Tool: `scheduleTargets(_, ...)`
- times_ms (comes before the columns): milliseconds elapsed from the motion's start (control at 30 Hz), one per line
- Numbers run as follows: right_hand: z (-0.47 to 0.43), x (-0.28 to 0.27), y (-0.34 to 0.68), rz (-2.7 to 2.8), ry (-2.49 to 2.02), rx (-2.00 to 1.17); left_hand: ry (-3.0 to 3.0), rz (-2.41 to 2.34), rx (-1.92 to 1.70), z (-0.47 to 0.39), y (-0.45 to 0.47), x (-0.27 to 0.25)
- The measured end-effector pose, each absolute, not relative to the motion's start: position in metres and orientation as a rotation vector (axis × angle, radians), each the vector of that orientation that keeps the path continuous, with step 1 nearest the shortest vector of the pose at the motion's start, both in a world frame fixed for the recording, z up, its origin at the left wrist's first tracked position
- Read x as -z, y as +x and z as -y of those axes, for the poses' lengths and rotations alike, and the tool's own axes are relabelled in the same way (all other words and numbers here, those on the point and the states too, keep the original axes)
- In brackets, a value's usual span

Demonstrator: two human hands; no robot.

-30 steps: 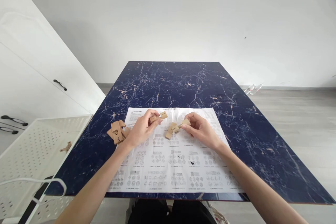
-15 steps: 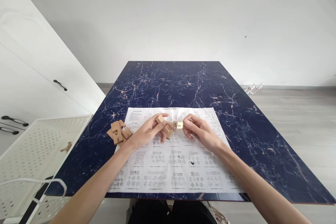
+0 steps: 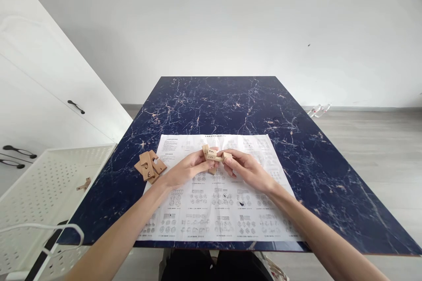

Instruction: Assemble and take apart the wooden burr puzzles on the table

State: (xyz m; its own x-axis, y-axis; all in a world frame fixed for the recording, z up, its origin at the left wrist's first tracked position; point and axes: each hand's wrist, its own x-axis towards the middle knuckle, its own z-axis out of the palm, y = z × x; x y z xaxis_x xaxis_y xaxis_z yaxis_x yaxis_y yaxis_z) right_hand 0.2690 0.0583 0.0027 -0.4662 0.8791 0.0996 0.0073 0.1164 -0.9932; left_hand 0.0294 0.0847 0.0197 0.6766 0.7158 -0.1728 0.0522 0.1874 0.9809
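Note:
Above a printed instruction sheet (image 3: 198, 224), both my hands meet at small notched wooden puzzle pieces (image 3: 211, 153) with pencilled marks. My left hand (image 3: 187, 169) is closed, its thumb and fingers pinching the left part of these pieces. From the other side, my right hand (image 3: 245, 167) grips the end of a pale wooden piece (image 3: 227, 156) that touches the ones in the left hand. Fingers hide how the pieces fit together. Left of my left wrist lies a small pile of loose wooden puzzle pieces (image 3: 150, 167), one marked like a 3.
The sheet lies on a blue marbled table (image 3: 217, 105). At the left stands a white perforated cart (image 3: 59, 180) with a small wooden piece (image 3: 84, 184) and a white cable (image 3: 66, 226). A white cabinet (image 3: 49, 74) is behind it. Clear bottles (image 3: 319, 110) are on the floor at right.
My right hand has moved left, bringing its piece up against those in my left hand. The held pieces have turned, showing different marked faces. The pile has not moved.

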Motion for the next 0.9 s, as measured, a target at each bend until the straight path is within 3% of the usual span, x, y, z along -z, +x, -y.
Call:
scheduleTargets(467,-0.052,-0.001,0.262,1.729,-0.974,-1.114,1.351,-0.681,-0.440,-0.075,0.033,-0.019)
scheduleTargets(900,-0.055,-0.006,0.262,1.599,-1.064,-1.316,1.507,-0.746,-0.578,-0.066,0.040,-0.025)
